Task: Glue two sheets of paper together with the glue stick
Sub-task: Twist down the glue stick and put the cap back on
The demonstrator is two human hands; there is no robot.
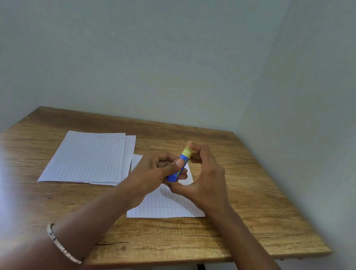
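Glue stick [178, 170] gripped by left hand [154, 173], right hand [203, 176] pinching its cap, sheet [166, 205] half hidden

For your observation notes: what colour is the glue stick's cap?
Yellow cap, on a blue barrel; head view.

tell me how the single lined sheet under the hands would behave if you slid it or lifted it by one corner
The lined sheet looks thin, so lifted by a corner it would probably droop rather than stay flat. It lies flat on the smooth, glossy wooden table, so a push would likely slide it easily. It seems light enough that a careless sweep of the left hand could shift it.
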